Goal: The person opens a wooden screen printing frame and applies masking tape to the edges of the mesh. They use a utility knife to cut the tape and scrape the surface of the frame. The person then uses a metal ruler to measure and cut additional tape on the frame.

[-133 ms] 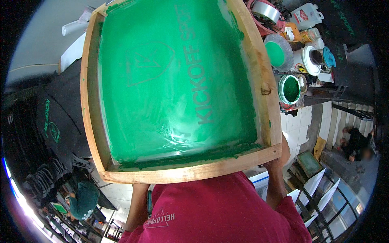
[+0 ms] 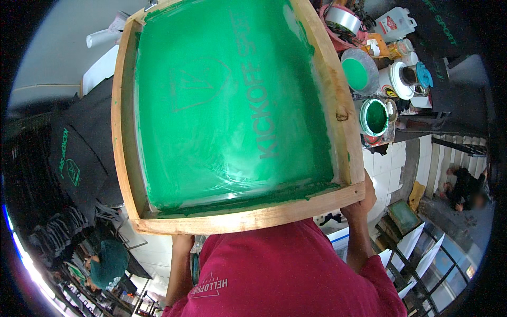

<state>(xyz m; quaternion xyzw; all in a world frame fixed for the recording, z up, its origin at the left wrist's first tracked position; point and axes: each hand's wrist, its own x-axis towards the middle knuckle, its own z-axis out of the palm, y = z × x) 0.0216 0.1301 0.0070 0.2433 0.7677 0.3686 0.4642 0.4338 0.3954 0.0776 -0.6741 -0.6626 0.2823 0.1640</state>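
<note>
A wooden screen printing frame point(image 2: 248, 216) fills the middle of the view, its mesh point(image 2: 200, 142) coated with green ink. Faint lettering and a shield outline show through the ink. At the frame's near right corner, my right hand point(image 2: 364, 198) is closed on the wood, its fingertips hidden underneath. My left hand point(image 2: 182, 242) reaches under the near edge at the left; the frame hides its fingers. Both hands hold the frame in front of my maroon shirt.
Dark garments point(image 2: 82, 142) with green prints lie at the left. Beyond the frame's right side stand an open green ink tub point(image 2: 376, 117), a white bucket point(image 2: 395, 80), a tape roll point(image 2: 343, 20) and a plastic jug point(image 2: 396, 24). One person point(image 2: 109, 263) is at lower left, another point(image 2: 467, 189) at right.
The frame's near edge has risen slightly in view, and its left side has moved a little right. A bit of metal now shows at its far edge. Both hands keep their hold.
</note>
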